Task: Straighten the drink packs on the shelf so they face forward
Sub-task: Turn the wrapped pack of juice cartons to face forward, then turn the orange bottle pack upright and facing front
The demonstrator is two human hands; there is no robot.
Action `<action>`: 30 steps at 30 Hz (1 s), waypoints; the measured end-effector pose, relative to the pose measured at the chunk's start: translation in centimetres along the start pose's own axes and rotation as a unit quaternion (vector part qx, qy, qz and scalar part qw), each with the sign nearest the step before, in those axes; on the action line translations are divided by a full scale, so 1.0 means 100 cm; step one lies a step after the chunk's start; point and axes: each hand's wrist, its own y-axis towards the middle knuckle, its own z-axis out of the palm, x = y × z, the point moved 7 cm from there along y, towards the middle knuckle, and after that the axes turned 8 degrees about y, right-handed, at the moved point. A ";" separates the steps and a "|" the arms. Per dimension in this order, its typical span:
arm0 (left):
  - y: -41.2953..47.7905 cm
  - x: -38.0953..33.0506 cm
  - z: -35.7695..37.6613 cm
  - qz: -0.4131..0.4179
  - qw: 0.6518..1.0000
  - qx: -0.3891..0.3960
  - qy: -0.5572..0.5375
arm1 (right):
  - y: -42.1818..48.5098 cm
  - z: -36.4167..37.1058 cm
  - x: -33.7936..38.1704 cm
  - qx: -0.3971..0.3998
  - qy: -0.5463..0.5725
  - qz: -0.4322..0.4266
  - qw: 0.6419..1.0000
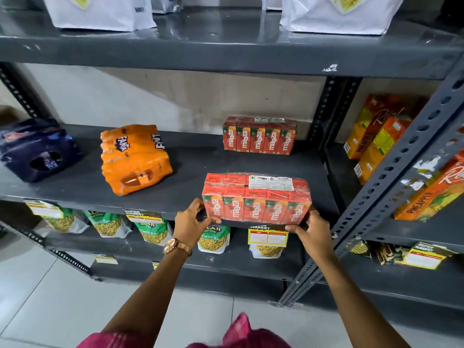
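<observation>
A shrink-wrapped red Maaza pack [256, 197] stands at the front edge of the grey middle shelf [175, 197], its labels facing me. My left hand [189, 223] grips its lower left corner and my right hand [312, 229] holds its lower right corner. A second red Maaza pack [259, 135] stands at the back of the shelf, facing forward. An orange Fanta pack [134, 159] lies on its side, turned askew, left of centre. A dark blue drink pack [37, 150] sits askew at the far left.
Pineapple juice cartons [371, 139] fill the neighbouring bay on the right, behind a perforated grey upright [391, 182]. White pouches [100, 11] sit on the upper shelf. Snack pouches [213, 237] and yellow price tags [267, 237] line the shelf below.
</observation>
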 end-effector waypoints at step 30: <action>0.271 0.145 -0.188 -0.026 0.955 0.135 0.262 | 0.006 0.384 0.212 -0.046 0.321 0.304 0.896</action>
